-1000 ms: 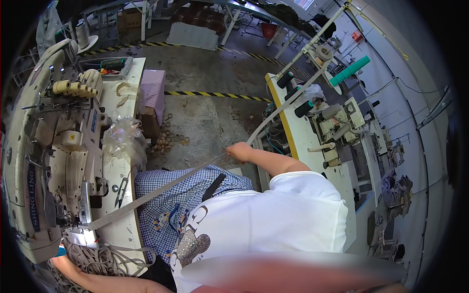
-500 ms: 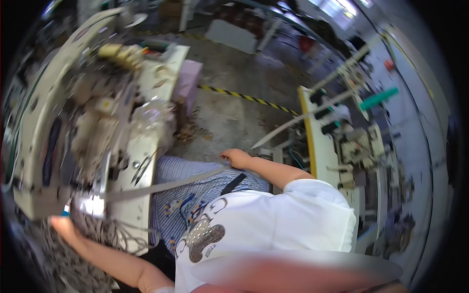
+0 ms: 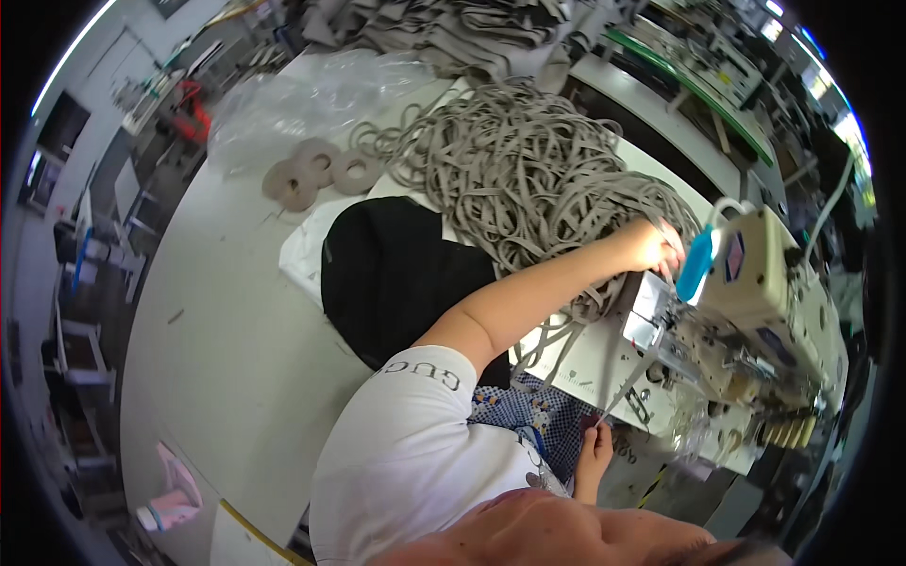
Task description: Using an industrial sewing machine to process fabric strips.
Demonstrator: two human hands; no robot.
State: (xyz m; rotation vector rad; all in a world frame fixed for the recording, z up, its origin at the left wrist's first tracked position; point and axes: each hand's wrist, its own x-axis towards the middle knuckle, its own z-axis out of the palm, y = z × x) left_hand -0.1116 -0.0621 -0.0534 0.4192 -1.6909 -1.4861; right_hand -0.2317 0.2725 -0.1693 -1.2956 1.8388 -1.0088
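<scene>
The left hand [image 3: 653, 249], near 3 o'clock, is beside the sewing machine [image 3: 760, 269]; I cannot tell if its fingers grip anything. The right hand [image 3: 593, 453], near 5 o'clock, pinches a gray strip [image 3: 623, 392]. The strip, at 4 o'clock, runs from the machine to that hand. A big gray pile [image 3: 524, 170] lies at 1 o'clock.

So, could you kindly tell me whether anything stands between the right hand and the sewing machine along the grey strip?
Nothing visible does: the grey strip runs from the right hand up to the sewing machine. The dark snips lie beside it, not across its path.
</scene>
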